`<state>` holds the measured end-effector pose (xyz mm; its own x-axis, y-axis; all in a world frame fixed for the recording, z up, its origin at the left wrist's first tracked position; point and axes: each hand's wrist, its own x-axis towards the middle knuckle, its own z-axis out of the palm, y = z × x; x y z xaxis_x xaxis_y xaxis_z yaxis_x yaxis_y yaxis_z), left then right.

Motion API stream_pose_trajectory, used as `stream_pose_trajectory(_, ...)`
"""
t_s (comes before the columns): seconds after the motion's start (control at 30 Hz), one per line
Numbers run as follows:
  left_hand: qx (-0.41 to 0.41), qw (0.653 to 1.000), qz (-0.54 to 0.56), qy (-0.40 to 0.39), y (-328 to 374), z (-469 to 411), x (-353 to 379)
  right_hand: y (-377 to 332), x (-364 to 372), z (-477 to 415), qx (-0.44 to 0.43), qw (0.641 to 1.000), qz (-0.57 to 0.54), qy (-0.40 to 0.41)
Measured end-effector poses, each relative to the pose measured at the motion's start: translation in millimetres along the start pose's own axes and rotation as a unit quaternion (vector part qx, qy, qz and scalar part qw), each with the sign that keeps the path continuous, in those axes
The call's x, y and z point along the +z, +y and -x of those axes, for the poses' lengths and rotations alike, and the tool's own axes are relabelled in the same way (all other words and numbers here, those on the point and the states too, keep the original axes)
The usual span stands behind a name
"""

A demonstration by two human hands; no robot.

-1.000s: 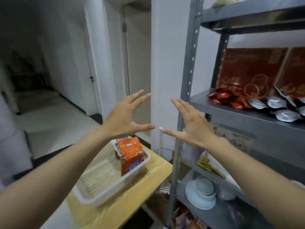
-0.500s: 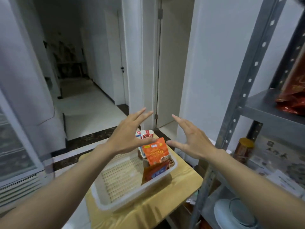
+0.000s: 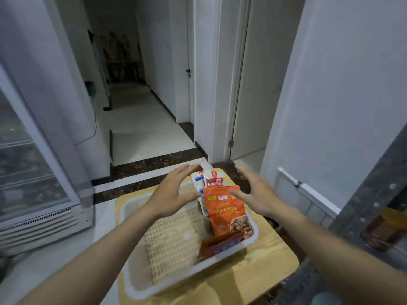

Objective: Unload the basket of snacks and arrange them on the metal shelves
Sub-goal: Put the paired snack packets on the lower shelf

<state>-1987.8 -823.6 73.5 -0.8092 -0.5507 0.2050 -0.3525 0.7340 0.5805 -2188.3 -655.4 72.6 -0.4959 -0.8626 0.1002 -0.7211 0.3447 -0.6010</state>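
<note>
Both grips are held spread and empty; the orange packet (image 3: 224, 209), stood upright at the right end of the basket (image 3: 136, 280), lower centre of frame, is flanked by the left grip (image 3: 174, 194) and the right grip (image 3: 253, 192), the latter nearer.

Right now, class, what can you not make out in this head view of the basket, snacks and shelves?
Head view only.
1. Shelves: cut off by the right edge and blurred; their contents are unreadable.
2. White packs: partly hidden behind the orange pack and left hand; count unclear.
3. Flat pack: lower part behind the basket wall, label blurred.
4. Right hand: whether its thumb touches the orange pack.
</note>
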Motion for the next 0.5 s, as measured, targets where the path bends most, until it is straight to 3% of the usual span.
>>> stream_pose_trajectory(0.23, -0.07, 0.993, 0.091, 0.024, -52.7, -51.4, 39.4, 19.7, 27.5, -72.3, 0.071, 0.993, -0.09, 0.004)
stream_pose_trajectory(0.5, -0.142, 0.977, 0.16, 0.008, -97.7, -101.9, 98.6, 57.7, 60.4, -147.1, 0.147, 0.982, -0.104, -0.052)
